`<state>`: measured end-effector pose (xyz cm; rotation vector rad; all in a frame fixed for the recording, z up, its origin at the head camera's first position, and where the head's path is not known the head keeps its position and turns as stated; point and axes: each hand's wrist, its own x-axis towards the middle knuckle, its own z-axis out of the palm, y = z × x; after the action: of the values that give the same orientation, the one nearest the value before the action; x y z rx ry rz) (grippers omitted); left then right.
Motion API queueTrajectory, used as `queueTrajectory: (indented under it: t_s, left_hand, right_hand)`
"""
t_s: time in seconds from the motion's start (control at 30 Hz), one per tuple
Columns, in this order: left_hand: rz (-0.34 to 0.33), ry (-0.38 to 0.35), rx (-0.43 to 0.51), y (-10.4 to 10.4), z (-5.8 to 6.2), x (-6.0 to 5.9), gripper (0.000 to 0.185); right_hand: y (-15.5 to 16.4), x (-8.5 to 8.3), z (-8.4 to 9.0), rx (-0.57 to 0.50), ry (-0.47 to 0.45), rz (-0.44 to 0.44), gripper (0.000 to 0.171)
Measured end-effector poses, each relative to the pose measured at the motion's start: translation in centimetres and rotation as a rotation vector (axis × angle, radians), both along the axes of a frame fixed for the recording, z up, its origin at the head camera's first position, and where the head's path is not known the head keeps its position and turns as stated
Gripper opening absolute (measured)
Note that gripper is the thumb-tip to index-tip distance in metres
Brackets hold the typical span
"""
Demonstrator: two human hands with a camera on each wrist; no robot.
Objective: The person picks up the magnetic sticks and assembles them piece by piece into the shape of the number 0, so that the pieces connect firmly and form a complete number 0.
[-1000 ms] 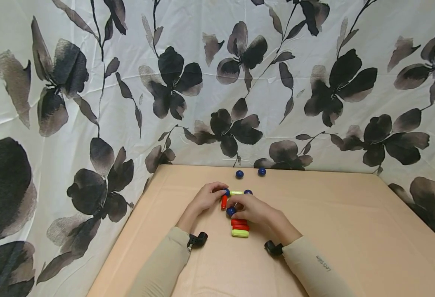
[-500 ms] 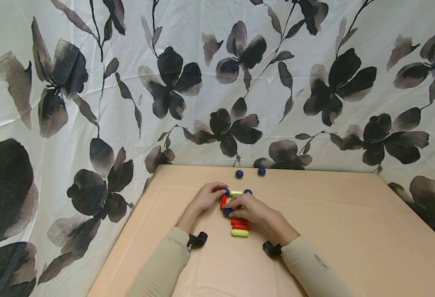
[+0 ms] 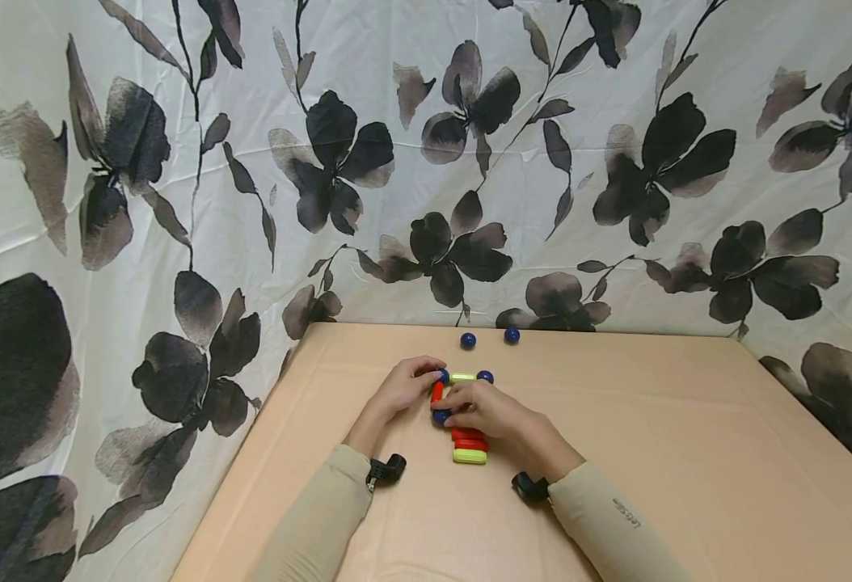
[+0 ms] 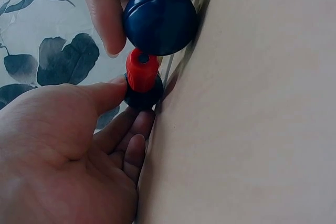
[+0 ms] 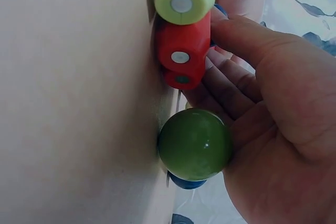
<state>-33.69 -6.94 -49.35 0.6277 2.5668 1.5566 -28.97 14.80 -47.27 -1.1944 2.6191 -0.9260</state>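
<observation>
My left hand (image 3: 406, 390) holds a dark blue ball (image 4: 143, 99) between thumb and fingers at the far end of an upright-looking red rod (image 3: 436, 393). My right hand (image 3: 490, 408) pinches another blue ball (image 3: 440, 417) at the rod's near end; in the left wrist view this ball (image 4: 160, 20) meets or nearly meets the rod. From the left-held ball a yellow-green rod (image 3: 462, 377) runs right to a third blue ball (image 3: 485, 377). A green ball (image 5: 194, 144) lies by my right palm, hidden in the head view.
Nearer me, red rods (image 3: 470, 444) and a yellow-green rod (image 3: 470, 457) lie side by side, with pale discs in their ends. Two loose blue balls (image 3: 468, 340) sit near the table's (image 3: 615, 453) back edge. Behind hangs a floral cloth (image 3: 542, 202).
My right hand has shifted slightly left, bringing its blue ball to the near end of the red rod, which has tilted a little. My left hand stays in place.
</observation>
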Motion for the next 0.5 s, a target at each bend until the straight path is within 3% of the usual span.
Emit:
queueTrajectory:
  t_s: [0.5]
  left_hand:
    - [0.009, -0.015, 0.007, 0.05, 0.21, 0.15, 0.029]
  right_hand:
    - [-0.18, 0.1, 0.23, 0.009, 0.014, -0.001, 0.033]
